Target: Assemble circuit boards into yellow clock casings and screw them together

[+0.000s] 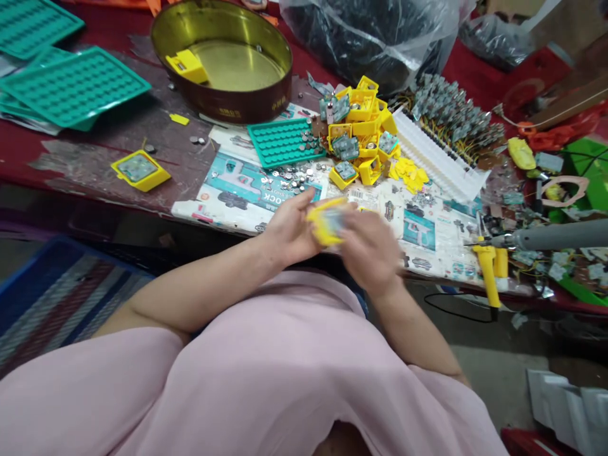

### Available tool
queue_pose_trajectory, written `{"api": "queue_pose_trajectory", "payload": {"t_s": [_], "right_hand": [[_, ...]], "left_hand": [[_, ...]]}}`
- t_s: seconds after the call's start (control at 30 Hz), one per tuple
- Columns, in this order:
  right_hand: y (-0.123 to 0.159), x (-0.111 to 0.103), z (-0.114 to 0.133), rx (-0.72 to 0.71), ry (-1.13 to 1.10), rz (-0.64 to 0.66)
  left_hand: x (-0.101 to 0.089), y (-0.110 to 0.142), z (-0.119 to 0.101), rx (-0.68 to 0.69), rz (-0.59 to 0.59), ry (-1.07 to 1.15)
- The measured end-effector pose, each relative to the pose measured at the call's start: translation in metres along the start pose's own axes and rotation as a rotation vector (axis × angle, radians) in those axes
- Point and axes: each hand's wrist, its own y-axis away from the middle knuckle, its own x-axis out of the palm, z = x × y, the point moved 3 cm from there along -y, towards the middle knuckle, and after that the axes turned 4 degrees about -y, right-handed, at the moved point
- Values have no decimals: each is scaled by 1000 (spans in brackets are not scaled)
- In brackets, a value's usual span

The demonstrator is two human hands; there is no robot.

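At the table's front edge, my left hand [295, 231] is closed around a small yellow plastic case [325, 221]. A grey patch that looks like a circuit board shows in its opening, smeared by motion. My right hand [373, 247] is blurred too, its fingers curled against the right side of the same case. Just beyond them lies a pile of yellow cases [363, 120], some with circuit boards in them. Loose button cells [299, 177] are scattered beside a teal tray [280, 142]. Another yellow case with a board [140, 170] sits apart on the left.
A round tin [228, 114] with one yellow case in it stands at the back. Teal trays [80, 85] are stacked at the left. Wired boards [456, 114] crowd a white rack [437, 152]. A soldering iron [546, 237] juts in from the right, near a yellow-handled tool [488, 272].
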Motion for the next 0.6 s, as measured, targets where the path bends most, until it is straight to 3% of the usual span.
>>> {"api": "queue_pose_trajectory", "payload": {"t_s": [0.07,0.1,0.23,0.33,0.4,0.6], "right_hand": [[-6,8,1,-57,14,-36],[-9,9,1,-12,-27,-105],[-14,1,-6,449,-436,-396],[-12,1,-12,743,-792,-424],[-10,1,-15,814,-881,-417],[-6,0,-18,844,-956,-452]], "left_hand": [[4,-1,1,-14,-25,42],[5,-1,1,-11,-30,50],[4,0,3,-30,-26,72],[2,-1,3,-19,-59,51],[2,-2,5,-5,-62,24],[5,-1,9,-5,-53,10]]}}
